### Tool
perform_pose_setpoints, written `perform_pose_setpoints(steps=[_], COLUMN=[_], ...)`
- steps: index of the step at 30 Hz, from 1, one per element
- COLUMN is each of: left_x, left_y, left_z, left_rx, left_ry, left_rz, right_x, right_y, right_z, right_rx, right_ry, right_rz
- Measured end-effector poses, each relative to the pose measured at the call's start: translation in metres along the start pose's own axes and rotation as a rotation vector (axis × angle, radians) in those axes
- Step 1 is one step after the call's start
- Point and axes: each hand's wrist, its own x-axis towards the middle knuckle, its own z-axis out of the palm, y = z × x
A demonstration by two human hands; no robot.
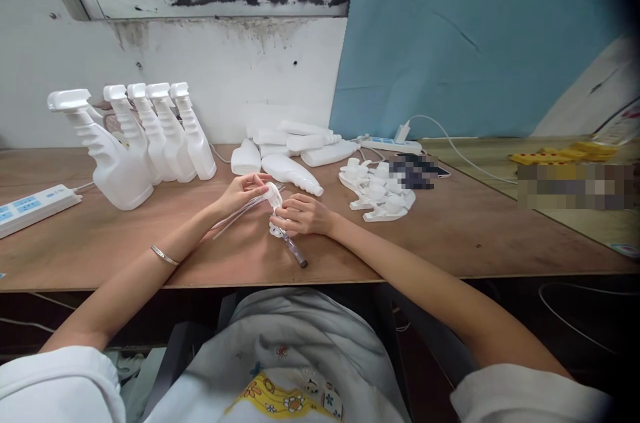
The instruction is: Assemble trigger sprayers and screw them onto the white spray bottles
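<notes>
My left hand (243, 191) is closed around a white spray-trigger head (273, 194) with a thin clear dip tube (240, 215) trailing to the left over the wooden table (450, 230). My right hand (303, 215) is pinched next to that head, holding a thin dark-tipped tool (294, 250) that points toward me. Both hands meet just above the table's middle.
Several upright white spray bottles (150, 143) stand at the back left. Headless bottles (293, 151) lie behind the hands, and a pile of trigger heads (379, 192) sits to the right. Two power strips (35, 208) (390, 143), a phone and yellow items lie about.
</notes>
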Motion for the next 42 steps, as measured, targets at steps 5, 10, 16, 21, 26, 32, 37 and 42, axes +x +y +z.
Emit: perform_pose_setpoints(steps=[5,10,16,21,26,32,37,42], left_x=[-0.002,-0.002,0.001,0.001,0.000,0.001,0.000,-0.003], left_y=[-0.002,-0.003,-0.010,-0.009,-0.006,-0.009,-0.010,-0.007], left_z=[0.006,0.008,0.008,0.008,0.013,0.014,0.015,0.015], left_rx=[-0.090,-0.154,-0.209,-0.129,-0.091,-0.095,-0.114,0.035], left_ry=[0.000,0.003,0.056,0.174,0.111,0.070,-0.003,-0.118], left_rz=[-0.052,-0.089,-0.114,-0.072,-0.053,-0.039,-0.019,0.110], right_x=[0.001,-0.001,-0.008,-0.007,-0.002,-0.004,-0.005,-0.005], right_y=[-0.001,0.000,0.002,0.005,0.007,0.003,-0.001,-0.001], right_z=[-0.003,-0.005,0.005,0.008,0.005,0.011,0.012,0.008], right_rx=[-0.060,-0.096,-0.099,-0.111,-0.081,0.018,0.077,0.066], right_ry=[-0.027,-0.010,-0.079,-0.103,-0.057,-0.035,-0.092,-0.046], right_rz=[-0.016,-0.035,0.055,0.250,0.330,0.445,0.565,0.634])
